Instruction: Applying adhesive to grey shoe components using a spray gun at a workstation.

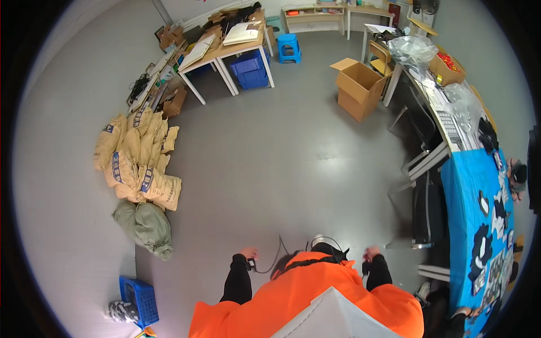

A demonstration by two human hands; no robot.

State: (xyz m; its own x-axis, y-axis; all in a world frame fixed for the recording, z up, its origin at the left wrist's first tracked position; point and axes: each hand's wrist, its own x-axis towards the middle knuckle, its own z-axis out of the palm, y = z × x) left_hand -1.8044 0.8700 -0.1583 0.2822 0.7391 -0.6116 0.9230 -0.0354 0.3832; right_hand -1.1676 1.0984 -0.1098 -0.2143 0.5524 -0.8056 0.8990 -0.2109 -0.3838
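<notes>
My left hand hangs low over the grey floor, out to the left of my body. It is small and smeared, so its fingers do not show clearly. A dark device sits at that wrist, and a thin black cable runs from it toward my body. On the other side, my right hand also hangs over the floor. Another dark device is at that wrist; whether the fingers hold anything is too blurred to make out. Orange clothing covers my shoulders.
Tan sacks and a green sack are heaped along the left wall, with a blue basket nearer. Ahead stand a blue stool and an open cardboard box. A blue-covered table runs along the right, black chairs beside it.
</notes>
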